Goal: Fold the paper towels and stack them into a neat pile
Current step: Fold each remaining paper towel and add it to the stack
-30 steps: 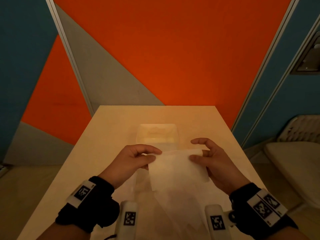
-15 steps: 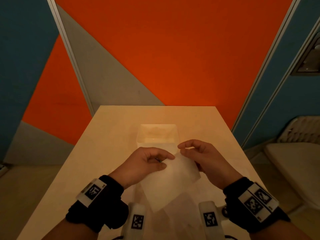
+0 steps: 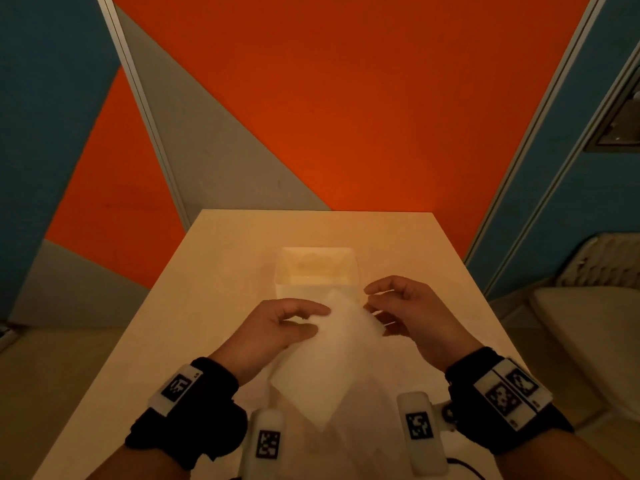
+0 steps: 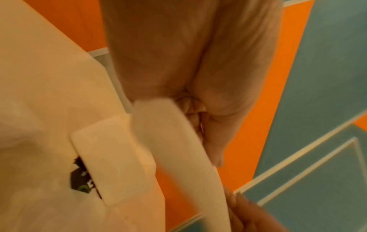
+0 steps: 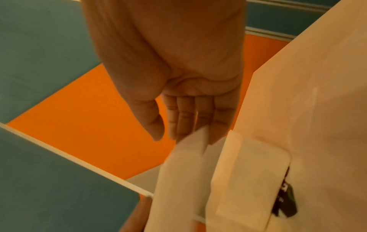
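I am holding one paper towel (image 3: 322, 358) up in the air over the near half of the table (image 3: 214, 271), between both hands, and it is hanging down as a point toward the near edge. My left hand (image 3: 273, 327) is pinching the towel's upper left corner between thumb and forefinger. My right hand (image 3: 408, 313) is taking the upper right corner; in the right wrist view the corner is slipping in between the fingers (image 5: 200, 119), so I am judging it a light grip and not a firm pinch.

To do this fold well, I am thinking the two top corners need to be brought together exactly before any crease is pressed. The sheet is thin and limp, so I am expecting it to sag or twist if one hand is pulling harder than the other. Even tension, then laying it flat on the table to press the crease, looks the safer way.

A clear plastic box (image 3: 315, 268) is standing just beyond my hands, around the middle of the table. More thin white sheets (image 3: 363, 441) are lying by the near edge, under the hanging towel, though they are too faint to count. The table's left side is offering open room for laying a pile; the right edge is running closer to my right wrist.
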A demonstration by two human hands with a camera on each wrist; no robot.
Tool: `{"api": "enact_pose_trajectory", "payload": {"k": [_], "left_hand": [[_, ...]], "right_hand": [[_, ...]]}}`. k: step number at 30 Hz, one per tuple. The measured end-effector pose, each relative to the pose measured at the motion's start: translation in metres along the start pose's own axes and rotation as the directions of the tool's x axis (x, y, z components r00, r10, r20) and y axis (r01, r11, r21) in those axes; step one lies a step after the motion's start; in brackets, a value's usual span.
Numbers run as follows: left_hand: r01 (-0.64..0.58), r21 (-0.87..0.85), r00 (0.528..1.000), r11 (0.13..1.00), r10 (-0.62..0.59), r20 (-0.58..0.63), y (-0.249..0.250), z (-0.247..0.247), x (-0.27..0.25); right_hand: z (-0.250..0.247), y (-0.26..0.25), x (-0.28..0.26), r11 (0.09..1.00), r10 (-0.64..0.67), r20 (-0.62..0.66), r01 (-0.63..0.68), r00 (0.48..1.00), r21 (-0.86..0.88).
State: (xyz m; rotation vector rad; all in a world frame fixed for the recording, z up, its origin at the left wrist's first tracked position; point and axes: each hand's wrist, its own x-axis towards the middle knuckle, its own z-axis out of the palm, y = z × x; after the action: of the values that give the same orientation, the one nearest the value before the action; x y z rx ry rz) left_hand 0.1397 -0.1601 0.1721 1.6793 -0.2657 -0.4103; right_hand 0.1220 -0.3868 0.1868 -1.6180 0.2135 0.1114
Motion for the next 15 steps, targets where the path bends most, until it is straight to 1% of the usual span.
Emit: {"api": "enact_pose_trajectory", "payload": {"k": [3, 5, 7, 9, 12, 14, 15], "left_hand": [[0.068, -0.092, 0.985, 0.993, -0.082, -0.154, -0.020, -0.021, -0.002], [0.100, -0.092, 0.966, 0.991, -0.119, -0.229, -0.039, -0.037, -0.005], [0.152, -0.043, 0.943, 0.987, -0.158, -0.292, -0.062, -0.053, -0.008], [0.199, 0.053, 0.926, 0.979, -0.170, -0.336, -0.087, -0.067, -0.011], [0.284, 0.214, 0.913, 0.935, -0.195, -0.360, -0.116, -0.081, -0.017], [0.337, 0.285, 0.906, 0.897, -0.226, -0.358, -0.129, -0.086, -0.019], [0.349, 0.317, 0.907, 0.882, -0.232, -0.351, -0.132, -0.088, -0.019]], "right_hand": [[-0.019, 0.015, 0.007, 0.996, 0.046, -0.109, -0.054, 0.993, -0.068], [-0.030, 0.034, 0.013, 0.980, 0.055, -0.182, -0.088, 0.982, -0.177], [-0.039, 0.056, 0.018, 0.943, 0.044, -0.224, -0.114, 0.974, -0.312], [-0.047, 0.076, 0.021, 0.877, 0.024, -0.222, -0.127, 0.975, -0.464], [-0.052, 0.096, 0.019, 0.712, 0.076, -0.175, -0.176, 0.982, -0.680], [-0.055, 0.107, 0.018, 0.602, 0.123, -0.169, -0.209, 0.978, -0.771], [-0.056, 0.111, 0.017, 0.571, 0.142, -0.171, -0.222, 0.975, -0.791]]}}
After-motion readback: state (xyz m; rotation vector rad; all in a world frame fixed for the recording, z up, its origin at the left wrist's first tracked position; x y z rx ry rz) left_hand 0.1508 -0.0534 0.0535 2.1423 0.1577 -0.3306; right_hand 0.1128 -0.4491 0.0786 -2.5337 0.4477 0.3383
